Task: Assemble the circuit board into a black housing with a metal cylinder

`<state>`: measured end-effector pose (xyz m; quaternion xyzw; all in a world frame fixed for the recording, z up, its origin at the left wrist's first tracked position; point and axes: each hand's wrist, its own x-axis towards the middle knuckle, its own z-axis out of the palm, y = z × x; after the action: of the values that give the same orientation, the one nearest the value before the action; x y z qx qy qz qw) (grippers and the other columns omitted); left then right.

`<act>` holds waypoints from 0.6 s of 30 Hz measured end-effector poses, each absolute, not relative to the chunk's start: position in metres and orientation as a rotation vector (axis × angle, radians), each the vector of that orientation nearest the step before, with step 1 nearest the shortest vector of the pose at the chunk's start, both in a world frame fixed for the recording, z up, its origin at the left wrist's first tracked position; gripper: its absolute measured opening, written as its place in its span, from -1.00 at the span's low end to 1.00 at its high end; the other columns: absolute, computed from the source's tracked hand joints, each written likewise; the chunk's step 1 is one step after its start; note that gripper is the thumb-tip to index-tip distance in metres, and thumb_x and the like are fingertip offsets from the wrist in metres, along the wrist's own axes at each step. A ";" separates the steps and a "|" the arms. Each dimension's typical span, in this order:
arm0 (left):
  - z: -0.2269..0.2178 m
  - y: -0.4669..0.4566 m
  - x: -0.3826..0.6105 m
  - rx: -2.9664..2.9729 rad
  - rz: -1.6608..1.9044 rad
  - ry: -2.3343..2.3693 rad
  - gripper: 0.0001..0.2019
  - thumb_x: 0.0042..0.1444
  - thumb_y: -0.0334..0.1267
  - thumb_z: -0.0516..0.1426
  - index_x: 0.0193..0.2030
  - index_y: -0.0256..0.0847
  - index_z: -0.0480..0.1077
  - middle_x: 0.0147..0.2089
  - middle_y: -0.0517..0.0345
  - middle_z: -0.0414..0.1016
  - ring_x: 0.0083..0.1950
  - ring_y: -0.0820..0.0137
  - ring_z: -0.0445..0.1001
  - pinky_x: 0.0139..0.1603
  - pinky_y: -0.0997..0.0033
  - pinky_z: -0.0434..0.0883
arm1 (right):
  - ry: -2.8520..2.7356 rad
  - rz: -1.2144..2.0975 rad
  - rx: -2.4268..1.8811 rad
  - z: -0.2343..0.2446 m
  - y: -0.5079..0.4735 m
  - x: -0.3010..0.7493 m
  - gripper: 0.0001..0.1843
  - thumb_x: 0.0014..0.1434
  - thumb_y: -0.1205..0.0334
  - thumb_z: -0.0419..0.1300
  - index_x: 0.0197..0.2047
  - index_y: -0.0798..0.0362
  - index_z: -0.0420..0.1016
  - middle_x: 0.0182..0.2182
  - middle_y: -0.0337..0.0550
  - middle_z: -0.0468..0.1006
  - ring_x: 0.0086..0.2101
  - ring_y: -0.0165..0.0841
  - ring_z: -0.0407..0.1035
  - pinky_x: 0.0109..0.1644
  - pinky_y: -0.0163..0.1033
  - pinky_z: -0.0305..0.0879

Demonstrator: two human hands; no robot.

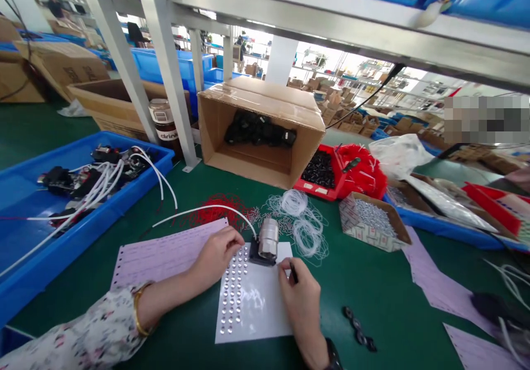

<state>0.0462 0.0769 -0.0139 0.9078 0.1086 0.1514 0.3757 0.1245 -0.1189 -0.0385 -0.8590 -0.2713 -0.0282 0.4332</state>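
Note:
A silver metal cylinder (269, 236) stands on a black base (260, 255), with a white cable (215, 206) running off to the left. Under it lies a white sheet (265, 304) bearing rows of small clear round dots (231, 292). My left hand (216, 255) is at the sheet's upper left, thumb and forefinger pinched together by the top dots; anything between the fingertips is too small to make out. To the right of the base, my right hand (301, 290) has its fingers curled round a slim black piece (293, 272), whose kind does not show.
A blue tray (161, 163) holds black assemblies with white cables at left. Behind are red wires (217, 209), coiled white wires (308, 232), an open carton (260, 91) and a box of small metal parts (375, 221). A black linked strip (358, 328) lies at right.

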 end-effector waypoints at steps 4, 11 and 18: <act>-0.024 0.068 0.036 2.347 0.481 0.006 -0.89 0.20 -0.43 0.02 -0.29 -0.23 0.34 -0.31 0.14 0.39 -0.25 0.39 0.36 -0.21 0.43 0.32 | -0.673 -0.022 -2.105 -0.033 -0.115 0.128 -0.89 0.06 0.27 0.02 -0.47 0.04 0.32 -0.59 -0.29 0.30 -0.58 -0.40 0.16 -0.48 -0.33 0.06; -0.039 0.069 0.044 2.639 0.678 -0.457 -0.77 0.28 -0.40 -0.10 -0.31 -0.28 0.35 -0.34 0.05 0.40 -0.28 0.35 0.36 -0.24 0.38 0.35 | -0.700 -0.077 -2.079 -0.038 -0.112 0.128 -0.89 0.10 0.37 0.00 -0.42 0.05 0.30 -0.50 -0.23 0.33 -0.47 -0.37 0.23 -0.38 -0.32 0.12; -0.036 0.077 0.055 2.598 0.518 -0.401 -0.75 0.25 -0.27 -0.05 -0.40 -0.22 0.35 -0.43 0.13 0.41 -0.39 0.36 0.39 -0.37 0.44 0.32 | -0.879 -0.084 -2.235 -0.030 -0.109 0.128 -0.75 -0.10 0.55 -0.02 -0.37 0.06 0.31 -0.39 -0.14 0.39 -0.36 -0.28 0.32 -0.32 -0.27 0.22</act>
<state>0.0554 0.0774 -0.0361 0.9439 -0.1456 0.1880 0.2290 0.1276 -0.1095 -0.0304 -0.8674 -0.3410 -0.0326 0.3610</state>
